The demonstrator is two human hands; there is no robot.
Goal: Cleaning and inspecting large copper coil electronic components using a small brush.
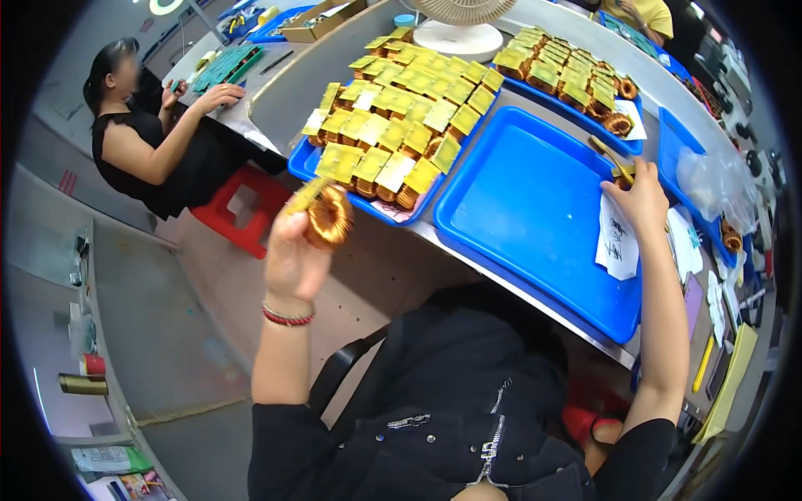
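Note:
Lifted beside the near left corner of the full tray, my left hand [298,260] grips a copper-wound toroid coil [331,219] with a yellow piece on its top. My right hand [642,200] is at the right side of a blue tray [518,200], its fingers closed around something partly hidden. A slim brownish piece [608,152] sticks out by those fingertips; its kind is unclear. Below that hand, a white paper slip [616,238] with handwriting lies against the tray's right side. To the left, another blue tray [368,209] holds rows of coils topped with yellow pieces [401,108].
A third blue tray [585,113] behind holds more coils. A fan [459,29] stands at the back. On the right are a clear plastic bag [714,184] and a yellow-handled tool [703,363]. A co-worker [142,134] sits at the left on a red stool [242,213].

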